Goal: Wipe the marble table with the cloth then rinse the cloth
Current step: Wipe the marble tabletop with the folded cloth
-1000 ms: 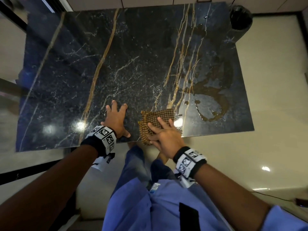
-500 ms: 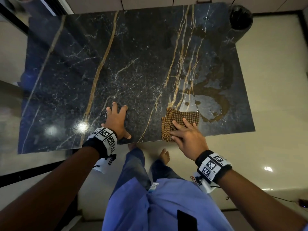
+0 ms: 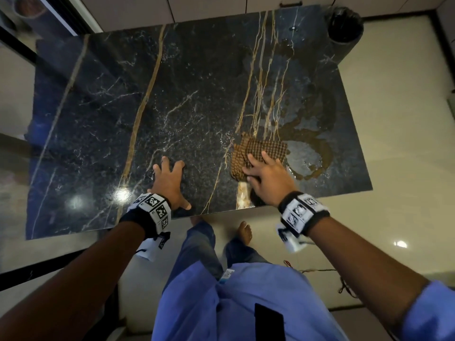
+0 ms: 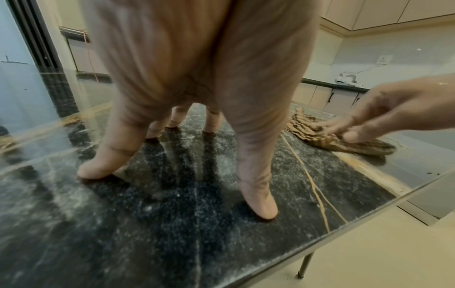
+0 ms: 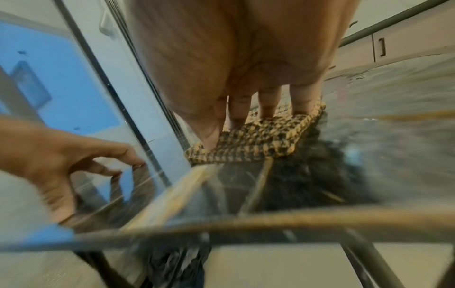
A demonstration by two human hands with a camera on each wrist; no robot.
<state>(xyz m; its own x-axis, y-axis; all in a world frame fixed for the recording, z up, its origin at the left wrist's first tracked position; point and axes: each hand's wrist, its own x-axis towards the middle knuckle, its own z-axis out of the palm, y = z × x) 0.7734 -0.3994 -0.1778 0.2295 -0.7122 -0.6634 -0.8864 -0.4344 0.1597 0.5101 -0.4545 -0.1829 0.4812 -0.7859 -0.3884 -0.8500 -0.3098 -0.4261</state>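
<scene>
The brown checked cloth (image 3: 258,156) lies folded on the black marble worktop (image 3: 197,107), just left of the brown liquid smear (image 3: 317,134) and near the front edge. The right hand (image 3: 267,174) presses it flat with straight, spread fingers, nothing curled round it. The left hand (image 3: 170,179), well left of the cloth, rests open on bare marble with fingertips splayed, apparently as a brace. The wiping step is in hand, and far from finished, I judge: the smear curls away from the cloth toward the worktop's far right corner, where a dark bin (image 3: 344,25) stands on the floor. Next, the cloth probably wants pushing rightward through the wet ring beside it, with even pressure so liquid is gathered rather than spread; the right wrist view is too blurred to show how soaked the cloth is. Rinsing comes later.
</scene>
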